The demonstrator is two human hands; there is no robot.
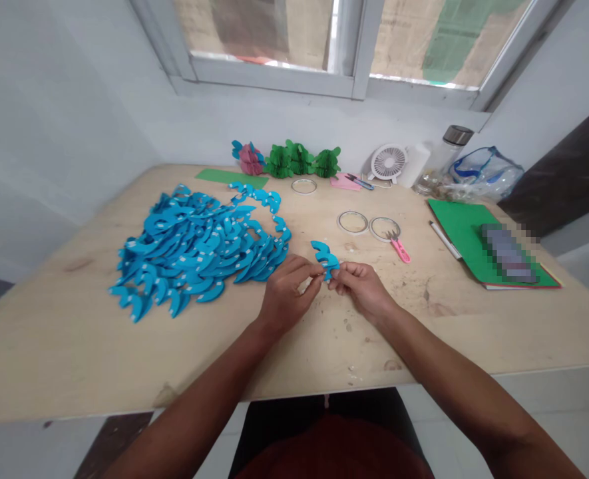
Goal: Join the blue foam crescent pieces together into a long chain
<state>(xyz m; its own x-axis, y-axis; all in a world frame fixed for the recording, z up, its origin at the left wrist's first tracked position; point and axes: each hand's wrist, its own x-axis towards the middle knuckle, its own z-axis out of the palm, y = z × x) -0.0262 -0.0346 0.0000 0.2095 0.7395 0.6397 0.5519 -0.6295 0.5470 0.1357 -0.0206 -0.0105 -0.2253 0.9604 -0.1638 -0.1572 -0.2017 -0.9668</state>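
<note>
Between my two hands, just above the wooden table [284,352], is a short chain of curved blue paper pieces [325,257]. My left hand [290,293] pinches its lower left edge with thumb and forefinger. From the other side, my right hand [361,287] grips the lower right end, its fingers curled in. Left of my hands lies a large heap of similar blue paper pieces [199,246], many with small white squares on them. A loose strand of these pieces [261,196] trails along the back of the heap.
Rings of tape [353,223] lie beyond my hands, with pink-handled snips [400,247] beside them. Green paper figures [299,159], a small fan [389,161] and a bottle [451,150] line the wall. At right are a green folder [461,229] and a white pen [444,239].
</note>
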